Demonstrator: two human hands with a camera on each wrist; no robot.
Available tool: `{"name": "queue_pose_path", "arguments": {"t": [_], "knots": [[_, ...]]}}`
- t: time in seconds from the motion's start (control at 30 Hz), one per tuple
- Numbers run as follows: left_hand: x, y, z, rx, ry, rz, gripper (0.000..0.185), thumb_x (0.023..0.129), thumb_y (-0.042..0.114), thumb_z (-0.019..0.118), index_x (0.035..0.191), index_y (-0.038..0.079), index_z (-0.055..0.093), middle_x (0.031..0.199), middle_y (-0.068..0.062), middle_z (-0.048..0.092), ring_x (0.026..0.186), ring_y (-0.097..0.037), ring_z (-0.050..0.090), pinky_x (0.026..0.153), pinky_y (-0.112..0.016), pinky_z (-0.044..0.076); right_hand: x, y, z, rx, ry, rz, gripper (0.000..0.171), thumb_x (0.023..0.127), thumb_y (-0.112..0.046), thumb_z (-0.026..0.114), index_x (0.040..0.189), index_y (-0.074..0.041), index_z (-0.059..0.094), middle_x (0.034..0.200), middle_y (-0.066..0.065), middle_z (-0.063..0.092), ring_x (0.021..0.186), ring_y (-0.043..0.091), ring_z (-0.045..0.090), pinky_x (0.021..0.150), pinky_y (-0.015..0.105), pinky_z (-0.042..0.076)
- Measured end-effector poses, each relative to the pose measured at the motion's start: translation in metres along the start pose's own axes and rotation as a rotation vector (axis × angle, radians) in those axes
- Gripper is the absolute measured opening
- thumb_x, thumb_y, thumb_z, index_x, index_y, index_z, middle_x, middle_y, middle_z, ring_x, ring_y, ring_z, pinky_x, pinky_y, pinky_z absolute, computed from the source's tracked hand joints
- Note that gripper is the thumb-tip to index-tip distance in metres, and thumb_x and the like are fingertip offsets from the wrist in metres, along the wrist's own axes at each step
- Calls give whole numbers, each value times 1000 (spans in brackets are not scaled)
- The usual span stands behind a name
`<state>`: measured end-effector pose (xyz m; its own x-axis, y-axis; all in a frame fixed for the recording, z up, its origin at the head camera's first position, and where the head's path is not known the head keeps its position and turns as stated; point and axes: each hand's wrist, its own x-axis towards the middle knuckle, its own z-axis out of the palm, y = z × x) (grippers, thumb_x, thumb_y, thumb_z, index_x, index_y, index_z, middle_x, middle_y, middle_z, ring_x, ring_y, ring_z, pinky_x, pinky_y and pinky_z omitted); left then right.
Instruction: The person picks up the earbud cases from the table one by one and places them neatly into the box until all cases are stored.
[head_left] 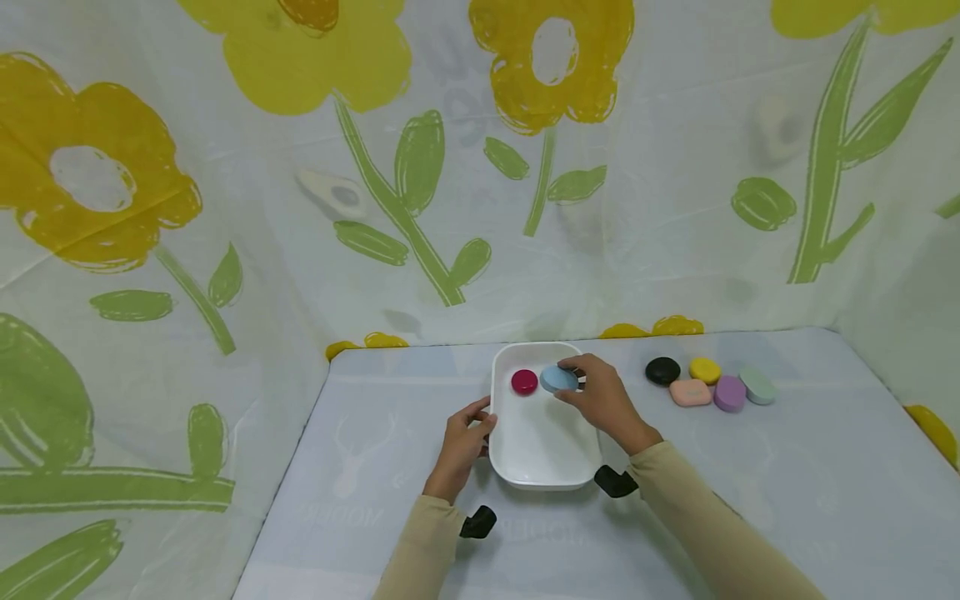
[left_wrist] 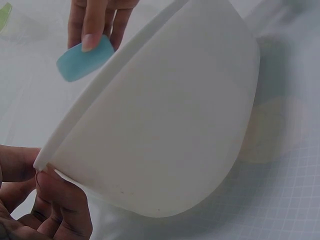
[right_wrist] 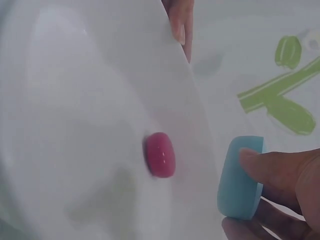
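Holding a blue soap (head_left: 558, 379) between thumb and fingertips, the right hand (head_left: 603, 400) hangs over the far end of the white dish (head_left: 540, 454); the soap is just above the dish's inside, beside a red soap (head_left: 524, 382) that lies on the dish floor. In the right wrist view the blue soap (right_wrist: 240, 177) is pinched on its edge, the red soap (right_wrist: 160, 155) resting on the white surface close by. The left hand (head_left: 461, 442) grips the dish's left rim, thumb over the edge and fingers curled under, as the left wrist view shows at the dish (left_wrist: 165, 125) lip.

To the right of the dish, well apart from it, five more soaps sit in a cluster on the table (head_left: 787, 500): black (head_left: 663, 370), yellow (head_left: 705, 370), pink (head_left: 691, 392), purple (head_left: 730, 393) and pale green (head_left: 758, 387).

The pale tablecloth bears a faint printed word near the front edge, seen reversed; it seems to read "MODERN", though only partly legible. A flower-patterned cloth (head_left: 225, 208) with yellow blooms and green stems hangs behind and at the sides.
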<state>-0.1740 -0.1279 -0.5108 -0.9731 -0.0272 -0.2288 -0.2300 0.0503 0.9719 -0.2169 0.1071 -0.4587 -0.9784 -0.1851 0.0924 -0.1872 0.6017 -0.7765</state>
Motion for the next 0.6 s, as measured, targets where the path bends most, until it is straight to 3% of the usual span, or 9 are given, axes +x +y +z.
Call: {"name": "queue_pose_path", "arguments": {"t": [0.6], "knots": [[0,2,2,2,3,10,46,108,13,62,151,-2,55,108,-9,58,73,-18,62,58,-28,55,25,-6,19,-27,-97,44,45,90,0,82,131,8,66,125,21,68,109,35,63,102,51,55]]}}
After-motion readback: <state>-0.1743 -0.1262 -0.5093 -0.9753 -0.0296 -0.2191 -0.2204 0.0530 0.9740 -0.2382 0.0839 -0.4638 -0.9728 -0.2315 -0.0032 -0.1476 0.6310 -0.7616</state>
